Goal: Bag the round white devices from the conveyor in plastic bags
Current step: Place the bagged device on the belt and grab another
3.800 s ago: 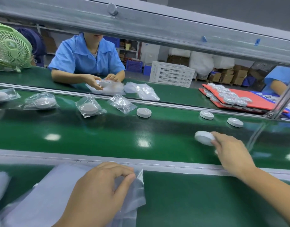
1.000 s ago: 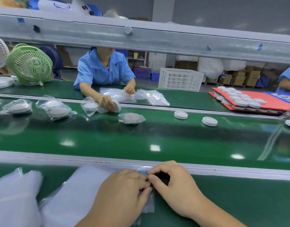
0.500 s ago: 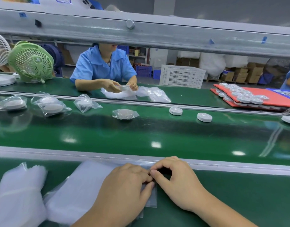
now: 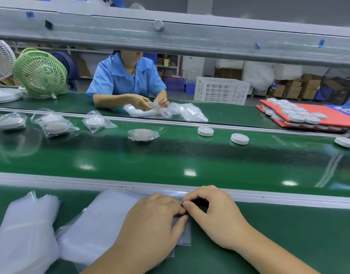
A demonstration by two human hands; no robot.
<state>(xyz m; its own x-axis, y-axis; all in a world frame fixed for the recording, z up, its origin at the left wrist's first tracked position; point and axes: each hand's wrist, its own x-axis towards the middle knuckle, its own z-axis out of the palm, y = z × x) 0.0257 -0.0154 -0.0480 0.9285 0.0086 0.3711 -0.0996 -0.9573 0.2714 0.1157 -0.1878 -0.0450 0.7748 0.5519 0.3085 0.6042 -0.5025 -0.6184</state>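
My left hand (image 4: 150,220) lies on a stack of clear plastic bags (image 4: 102,218) on the near green table, its fingertips pinching the top bag's right edge (image 4: 185,234). My right hand (image 4: 213,214) is curled beside it, thumb and forefinger pinching the same edge. No device shows in either hand. Three loose round white devices (image 4: 205,131) (image 4: 239,139) (image 4: 346,142) lie on the far side of the conveyor belt (image 4: 170,155). Several bagged devices (image 4: 143,134) (image 4: 96,122) (image 4: 55,125) lie further left on it.
A second pile of bags (image 4: 21,234) lies at my near left. Across the belt a worker in blue (image 4: 126,80) handles a bag. Red trays with several devices (image 4: 328,115) sit far right. A green fan (image 4: 39,73) stands far left, and a metal rail (image 4: 170,36) runs overhead.
My right hand left the belt and joined my left at the bag's edge, where both have stayed for the last second. Items on the belt drifted left.
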